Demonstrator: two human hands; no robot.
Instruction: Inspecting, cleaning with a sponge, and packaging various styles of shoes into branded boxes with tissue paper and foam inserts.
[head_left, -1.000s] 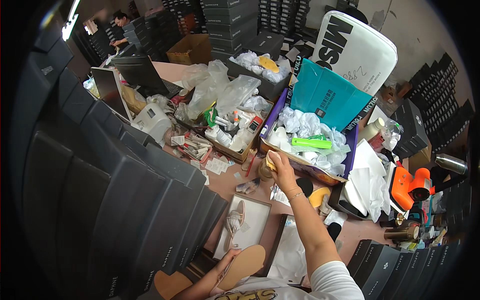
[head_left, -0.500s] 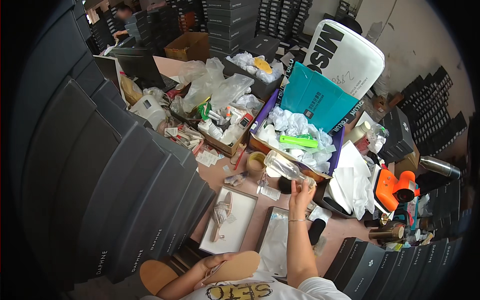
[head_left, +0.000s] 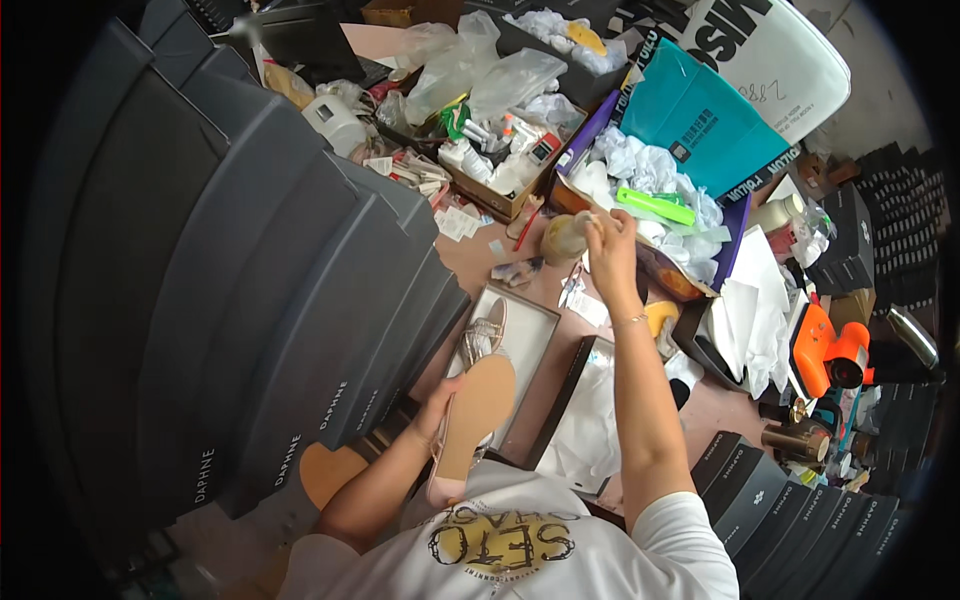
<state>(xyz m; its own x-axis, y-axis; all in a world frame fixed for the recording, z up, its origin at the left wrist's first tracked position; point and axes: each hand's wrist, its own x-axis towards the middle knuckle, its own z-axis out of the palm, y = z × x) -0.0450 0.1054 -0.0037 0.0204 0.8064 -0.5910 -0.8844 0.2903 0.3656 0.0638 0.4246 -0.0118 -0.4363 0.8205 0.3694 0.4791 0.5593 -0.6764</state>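
My left hand grips a sandal by its side, its smooth tan sole turned up. Its mate, a strappy metallic sandal, lies just beyond in an open shoe box with a pale inside. My right hand is stretched out over the table, its fingers closed round the narrow end of a clear bottle. That bottle overlaps the roll of tape behind it, so I cannot tell whether they touch. An open dark-sided box with white tissue paper sits below my right forearm.
Stacked dark shoe boxes wall off the left; more boxes stand at the lower right. Behind my right hand is a purple-edged carton of crumpled paper with a green strip. An orange device lies to the right.
My right hand has swung left and tilted the bottle over the tape roll. My left hand has lifted the sandal forward, turning it more upright. The view has shifted downward.
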